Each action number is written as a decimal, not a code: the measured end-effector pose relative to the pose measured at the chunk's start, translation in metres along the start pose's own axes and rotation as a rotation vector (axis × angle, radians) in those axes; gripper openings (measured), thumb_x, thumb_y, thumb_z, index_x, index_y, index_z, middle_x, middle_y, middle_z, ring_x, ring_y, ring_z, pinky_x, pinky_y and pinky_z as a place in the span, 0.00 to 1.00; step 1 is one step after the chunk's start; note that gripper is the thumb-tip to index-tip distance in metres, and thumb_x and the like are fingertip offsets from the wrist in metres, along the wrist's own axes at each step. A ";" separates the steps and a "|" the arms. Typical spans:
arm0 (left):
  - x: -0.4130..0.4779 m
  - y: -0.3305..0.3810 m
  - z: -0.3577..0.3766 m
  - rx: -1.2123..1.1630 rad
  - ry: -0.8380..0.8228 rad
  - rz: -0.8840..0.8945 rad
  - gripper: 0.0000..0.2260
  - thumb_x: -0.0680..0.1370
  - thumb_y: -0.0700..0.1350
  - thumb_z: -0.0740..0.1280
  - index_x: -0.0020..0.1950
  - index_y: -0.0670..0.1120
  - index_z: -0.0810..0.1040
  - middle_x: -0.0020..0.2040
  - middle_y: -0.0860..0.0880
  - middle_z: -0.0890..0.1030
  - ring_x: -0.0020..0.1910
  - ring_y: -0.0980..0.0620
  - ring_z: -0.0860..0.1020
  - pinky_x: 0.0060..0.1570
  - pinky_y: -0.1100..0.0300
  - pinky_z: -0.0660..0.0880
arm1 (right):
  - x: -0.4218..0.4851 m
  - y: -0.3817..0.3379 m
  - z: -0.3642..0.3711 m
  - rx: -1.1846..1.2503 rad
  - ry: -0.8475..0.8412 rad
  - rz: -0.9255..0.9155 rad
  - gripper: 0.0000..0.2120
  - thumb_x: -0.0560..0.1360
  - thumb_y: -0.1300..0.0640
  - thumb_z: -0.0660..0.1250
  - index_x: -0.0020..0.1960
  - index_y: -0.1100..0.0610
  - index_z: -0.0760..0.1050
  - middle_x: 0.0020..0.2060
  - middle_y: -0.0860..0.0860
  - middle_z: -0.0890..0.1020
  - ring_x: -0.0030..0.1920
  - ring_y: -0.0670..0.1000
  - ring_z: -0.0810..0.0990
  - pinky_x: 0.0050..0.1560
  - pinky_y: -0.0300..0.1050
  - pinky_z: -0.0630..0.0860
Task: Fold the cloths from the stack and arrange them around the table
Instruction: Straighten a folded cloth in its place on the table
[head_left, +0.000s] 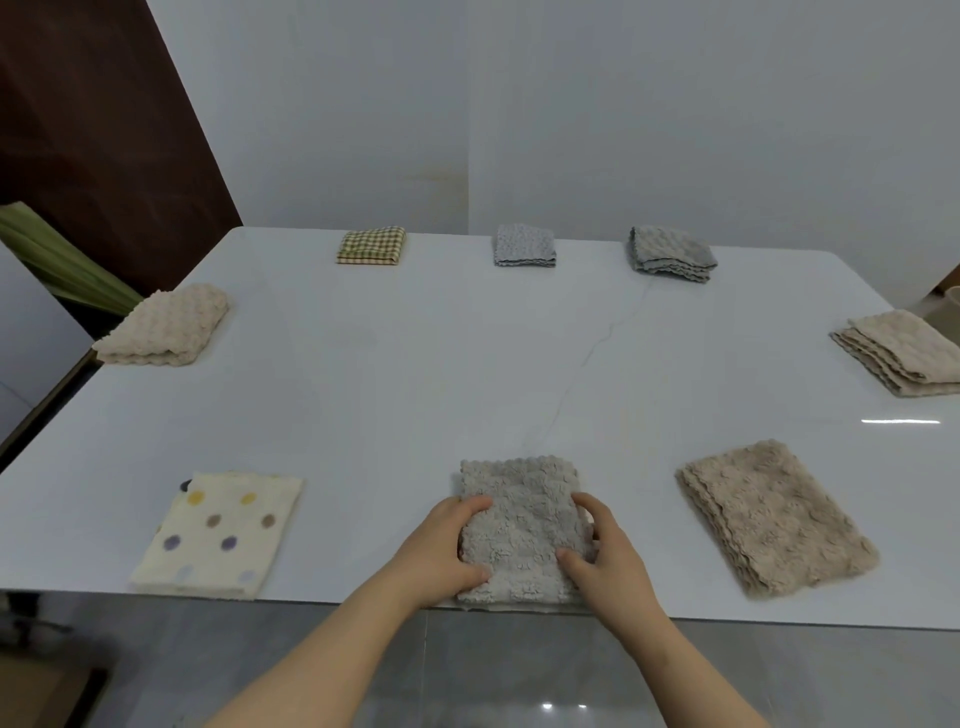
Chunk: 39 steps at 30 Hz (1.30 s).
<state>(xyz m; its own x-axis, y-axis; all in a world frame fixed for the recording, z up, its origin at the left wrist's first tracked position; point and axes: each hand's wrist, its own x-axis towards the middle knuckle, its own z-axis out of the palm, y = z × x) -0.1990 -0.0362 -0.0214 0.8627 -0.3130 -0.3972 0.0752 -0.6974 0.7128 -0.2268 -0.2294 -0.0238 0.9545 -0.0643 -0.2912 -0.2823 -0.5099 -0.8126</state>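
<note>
- Polka-dot cloth (218, 535) is lying folded at the near left of the white table (415, 374), its near edge close to the table's front rim; you are using it as your reference, so be matching the cloth in your hands to the same setback from that rim.
- Your left hand (441, 551) is cupping the left edge of the grey fleece cloth (522, 525), thumb low near the front corner and fingers curled over the top face; be keeping those fingers flat rather than pinching, so the layers are not bunching.
- That grey fleece cloth is sitting folded at the near centre, touching or just overhanging the front rim by my reading; you are best nudging it slightly away from you so that nothing is hanging off.
- Your right hand (608, 551) is bracing the right edge, fingers spread and resting on the pile; be pressing both sides inward evenly, squaring the scalloped edges.
- To the right, the tan fleece cloth (774, 525) is lying angled rather than square, well apart from your hands; you might be straightening it afterwards.
- Along the sides and far edge, five more folded cloths are already sitting around the table, and no unfolded stack is showing, so you are probably finishing the last placement.
</note>
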 end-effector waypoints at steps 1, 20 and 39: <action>0.001 0.000 -0.001 0.020 -0.009 -0.007 0.34 0.71 0.41 0.70 0.73 0.53 0.59 0.73 0.51 0.59 0.71 0.54 0.61 0.65 0.67 0.58 | 0.000 0.001 0.001 -0.016 -0.012 0.002 0.27 0.73 0.61 0.64 0.69 0.46 0.61 0.58 0.48 0.71 0.47 0.45 0.72 0.41 0.35 0.67; 0.009 0.001 -0.010 0.526 0.012 0.045 0.43 0.68 0.63 0.68 0.75 0.54 0.48 0.76 0.55 0.49 0.69 0.48 0.59 0.64 0.55 0.64 | 0.006 -0.018 0.011 -0.543 -0.049 0.025 0.32 0.70 0.48 0.58 0.72 0.40 0.53 0.74 0.42 0.54 0.72 0.49 0.54 0.67 0.48 0.56; 0.050 0.089 0.006 0.206 0.094 0.119 0.13 0.79 0.46 0.58 0.63 0.49 0.72 0.58 0.51 0.74 0.56 0.53 0.72 0.55 0.63 0.68 | 0.028 -0.004 -0.058 0.011 0.257 0.060 0.12 0.77 0.60 0.59 0.58 0.54 0.74 0.48 0.46 0.78 0.41 0.42 0.74 0.40 0.35 0.69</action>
<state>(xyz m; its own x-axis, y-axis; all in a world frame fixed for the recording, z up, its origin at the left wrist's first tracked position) -0.1525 -0.1180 0.0188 0.9028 -0.3464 -0.2548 -0.1253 -0.7787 0.6147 -0.1938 -0.2791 0.0007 0.9289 -0.3104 -0.2021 -0.3384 -0.4896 -0.8036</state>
